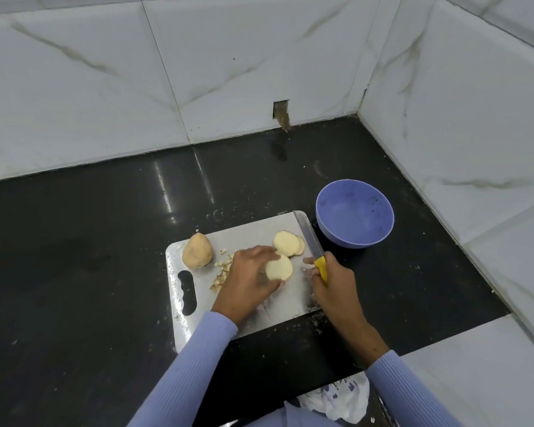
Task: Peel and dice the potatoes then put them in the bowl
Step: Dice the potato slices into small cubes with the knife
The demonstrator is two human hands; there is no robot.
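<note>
The left hand [249, 280] has its grip curled over a pale, peeled potato piece [278, 267] on the cutting board [261, 315]. The right hand [330, 283] wraps its grip round the yellow handle of a knife [311, 243], blade pointing away. Cut slices [288, 243] lie just beyond, small diced bits and peel scraps [223, 269] to the left, a whole unpeeled potato [197, 251] near the board's handle slot. A purple bowl [354, 213] stands just beside the board's far right corner. No writing is legible anywhere. The surface [74, 257] is glossy black, against white marble-veined wall tiles [105, 72].

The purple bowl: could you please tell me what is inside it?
The purple bowl holds no potato pieces; only dark specks show on its inner wall. Nothing covers it.
</note>
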